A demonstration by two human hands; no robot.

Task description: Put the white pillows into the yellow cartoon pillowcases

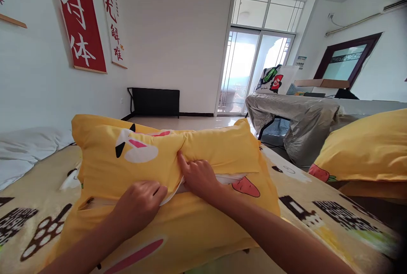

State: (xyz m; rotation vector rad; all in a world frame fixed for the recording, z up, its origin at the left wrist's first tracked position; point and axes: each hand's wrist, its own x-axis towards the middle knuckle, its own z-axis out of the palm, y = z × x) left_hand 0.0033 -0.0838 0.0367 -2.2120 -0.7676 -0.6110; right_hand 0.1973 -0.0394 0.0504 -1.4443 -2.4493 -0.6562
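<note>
A yellow pillow [219, 147] in a printed pillowcase lies in front of me, with rabbit and carrot pictures on it. A long slit runs across the pillowcase, and white filling or an inner pillow [230, 178] shows through it. My left hand [141, 202] is closed at the slit's edge, gripping the cloth. My right hand [200, 176] is curled over the upper edge, its index finger pressed into a fold of the cloth. Between the two hands bends a thin white strip [172, 192]. Both sets of fingertips are partly hidden.
Beneath the pillow lies a patterned beige blanket [302, 176]. Another yellow pillow [369, 147] sits at the right, and white bedding [28, 147] at the left. Behind stand a plastic-covered table [286, 106] with a printed bag [273, 80] and a black panel [155, 102] against the wall.
</note>
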